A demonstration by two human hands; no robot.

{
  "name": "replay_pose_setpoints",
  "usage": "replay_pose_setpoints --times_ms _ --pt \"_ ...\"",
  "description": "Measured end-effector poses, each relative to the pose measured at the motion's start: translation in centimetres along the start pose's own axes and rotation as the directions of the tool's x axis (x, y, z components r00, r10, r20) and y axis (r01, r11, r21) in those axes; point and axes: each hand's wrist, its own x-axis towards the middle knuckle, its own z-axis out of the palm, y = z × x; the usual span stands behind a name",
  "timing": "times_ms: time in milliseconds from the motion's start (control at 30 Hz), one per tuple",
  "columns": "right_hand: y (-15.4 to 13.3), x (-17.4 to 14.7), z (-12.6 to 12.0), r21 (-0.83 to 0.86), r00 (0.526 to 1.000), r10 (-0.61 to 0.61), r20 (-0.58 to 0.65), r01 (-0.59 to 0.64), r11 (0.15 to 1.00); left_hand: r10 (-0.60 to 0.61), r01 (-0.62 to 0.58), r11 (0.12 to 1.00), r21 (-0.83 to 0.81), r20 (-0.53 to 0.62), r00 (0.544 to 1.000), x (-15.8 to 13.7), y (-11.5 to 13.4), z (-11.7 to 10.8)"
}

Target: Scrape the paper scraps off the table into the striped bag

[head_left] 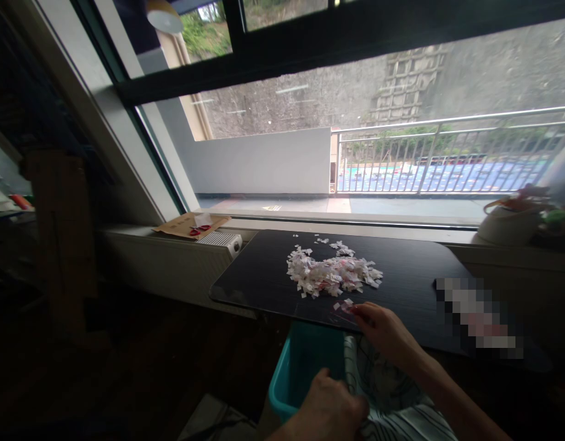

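A heap of small white paper scraps (330, 272), some tinged pink, lies on the dark tabletop (406, 269). Near the table's front edge, my right hand (378, 321) has its fingertips pinched together at a few scraps lying apart from the heap. Below the edge, a teal plastic bin (278, 381) stands against my lap. My left hand (325, 401) is curled over the bin's near right side. Its fingers are mostly hidden, and I cannot make out what they hold.
Red-handled scissors (199, 230) rest on brown cardboard (176, 225) by the radiator (220, 239). A pixelated object (477, 318) lies at the table's right. A pale pot (507, 220) stands on the right sill. Behind the table is a large window.
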Motion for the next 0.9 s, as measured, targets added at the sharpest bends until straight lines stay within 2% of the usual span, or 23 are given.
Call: replay_pose_setpoints --times_ms 100,167,300,433,600,900 --pt "0.6 -0.3 -0.4 0.031 0.996 -0.04 0.085 0.037 0.999 0.006 -0.006 1.0 0.003 0.009 1.0 0.1 -0.1 0.2" --pt "1.3 -0.3 -0.8 0.062 0.994 -0.041 0.097 0.035 0.997 0.003 -0.003 1.0 0.011 -0.01 1.0 0.2 -0.2 0.4" --pt "3.9 0.4 -1.9 0.026 0.994 0.072 -0.081 -0.07 0.997 -0.023 0.024 0.999 0.033 -0.02 1.0 0.3 -0.3 1.0" --pt "5.6 1.3 -2.6 -0.025 0.989 0.1 -0.108 -0.103 0.994 -0.031 0.034 0.999 0.038 -0.06 0.998 0.4 -0.5 1.3" --pt "5.8 0.7 -3.3 -0.051 0.988 0.118 -0.102 -0.124 0.991 -0.06 0.061 0.998 0.023 -0.041 0.997 0.3 -0.8 1.1" --pt "4.8 -0.1 -4.2 -0.063 0.99 0.118 -0.078 -0.123 0.99 -0.095 0.092 0.995 -0.035 -0.085 0.992 -0.6 -0.7 1.1"
